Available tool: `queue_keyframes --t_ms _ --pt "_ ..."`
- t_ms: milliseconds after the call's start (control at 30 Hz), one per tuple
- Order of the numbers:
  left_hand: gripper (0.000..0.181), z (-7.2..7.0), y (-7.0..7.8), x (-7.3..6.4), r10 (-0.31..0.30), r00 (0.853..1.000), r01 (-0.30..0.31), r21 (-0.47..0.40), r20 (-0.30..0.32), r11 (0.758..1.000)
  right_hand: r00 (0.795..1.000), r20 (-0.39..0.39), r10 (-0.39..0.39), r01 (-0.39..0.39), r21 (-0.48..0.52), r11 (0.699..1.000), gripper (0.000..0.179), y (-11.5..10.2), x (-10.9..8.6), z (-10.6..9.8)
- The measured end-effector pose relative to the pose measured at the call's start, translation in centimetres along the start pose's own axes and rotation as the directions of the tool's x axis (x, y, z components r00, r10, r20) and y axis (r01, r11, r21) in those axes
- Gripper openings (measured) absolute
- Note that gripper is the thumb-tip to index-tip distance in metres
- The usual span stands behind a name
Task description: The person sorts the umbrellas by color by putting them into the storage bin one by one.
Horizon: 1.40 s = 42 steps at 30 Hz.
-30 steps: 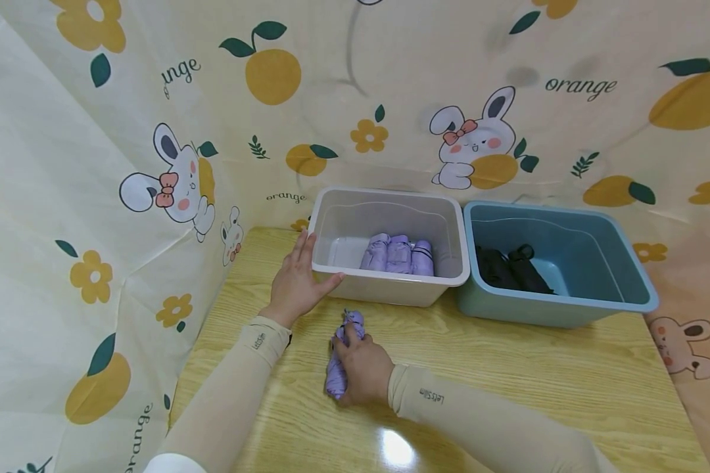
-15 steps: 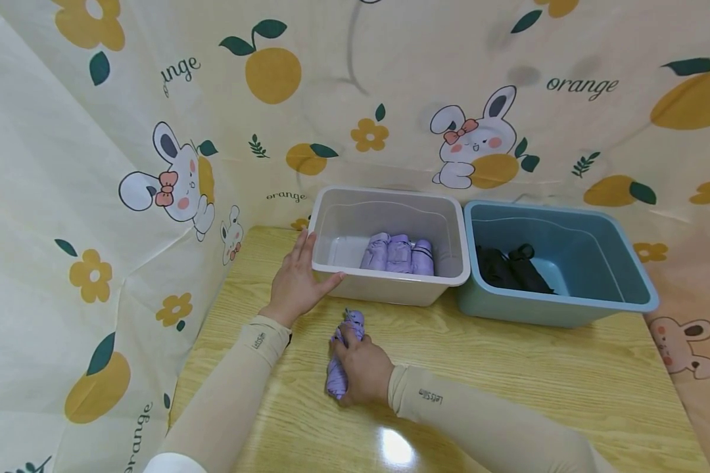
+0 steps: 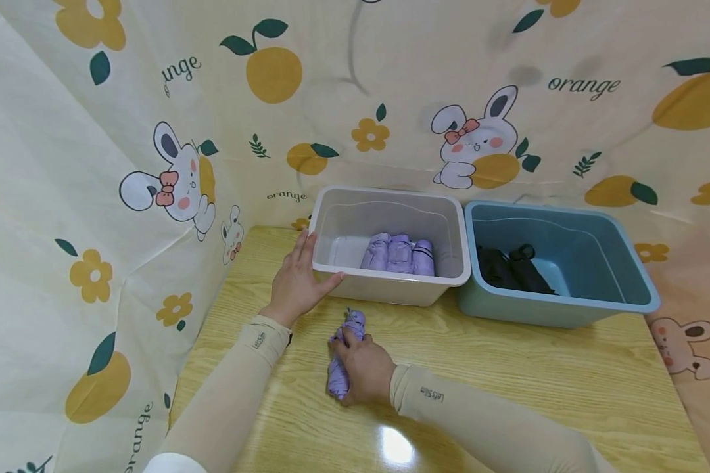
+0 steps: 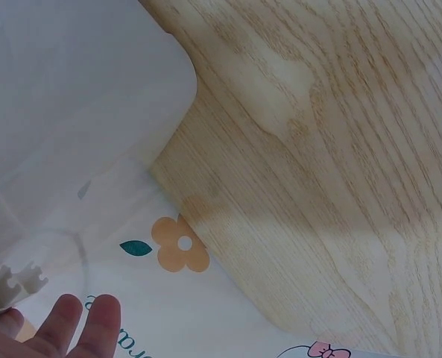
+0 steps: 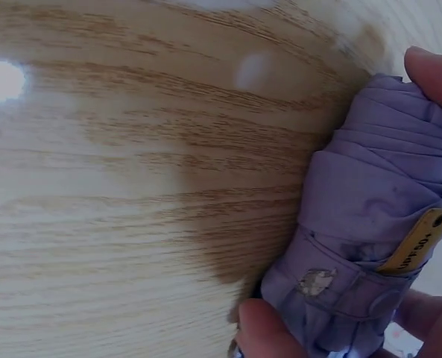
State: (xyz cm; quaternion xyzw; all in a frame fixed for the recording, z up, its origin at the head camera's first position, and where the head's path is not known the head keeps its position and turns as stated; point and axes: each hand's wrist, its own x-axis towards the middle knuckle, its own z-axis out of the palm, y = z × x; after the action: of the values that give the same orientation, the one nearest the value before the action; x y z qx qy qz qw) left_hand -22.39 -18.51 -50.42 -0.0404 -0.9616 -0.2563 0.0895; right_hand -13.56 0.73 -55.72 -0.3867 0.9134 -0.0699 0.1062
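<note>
A folded purple umbrella (image 3: pixel 338 380) lies on the wooden table in front of the beige bin (image 3: pixel 384 291). My right hand (image 3: pixel 367 371) grips it from the right, thumb near one end and fingers over the other. In the right wrist view the umbrella (image 5: pixel 370 194) shows wrapped fabric and a yellow "UPF 50+" tag. With spread, straight fingers, my left hand (image 3: pixel 296 286) touches the left front corner of the beige bin, its thumb along the front rim. Only that hand's fingertips (image 4: pixel 101 321) show in the left wrist view. Several rolled purple umbrellas (image 3: pixel 399 255) lie inside the beige bin.
Against the beige bin's right side stands a blue bin (image 3: pixel 520 312) with black folded umbrellas (image 3: pixel 511 269) at its left. A printed cloth (image 3: pixel 331 118) hangs close behind both bins and down the left side of the table (image 3: pixel 479 361).
</note>
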Motion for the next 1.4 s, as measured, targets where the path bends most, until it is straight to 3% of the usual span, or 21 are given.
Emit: queue_keyframes --t_ms 233,500,867,1400 --pt "0.107 -0.06 0.00 -0.13 -0.006 1.000 0.006 0.004 -0.003 1.000 1.000 0.023 -0.014 0.014 0.013 1.000 0.109 0.27 0.07 -0.03" --pt "0.107 -0.01 -0.08 -0.08 0.003 1.000 -0.003 0.014 -0.011 1.000 0.999 -0.013 -0.030 0.030 0.027 0.999 0.107 0.47 -0.20 0.13" --pt "0.107 0.02 -0.07 -0.08 0.005 1.000 -0.005 0.005 -0.015 1.000 1.000 0.008 -0.028 0.028 0.014 0.999 0.106 0.62 -0.21 0.02" --pt "0.107 -0.12 0.04 -0.11 0.001 1.000 -0.001 0.009 -0.013 1.000 0.999 -0.009 -0.032 0.032 0.071 0.997 0.104 0.73 -0.23 0.15"
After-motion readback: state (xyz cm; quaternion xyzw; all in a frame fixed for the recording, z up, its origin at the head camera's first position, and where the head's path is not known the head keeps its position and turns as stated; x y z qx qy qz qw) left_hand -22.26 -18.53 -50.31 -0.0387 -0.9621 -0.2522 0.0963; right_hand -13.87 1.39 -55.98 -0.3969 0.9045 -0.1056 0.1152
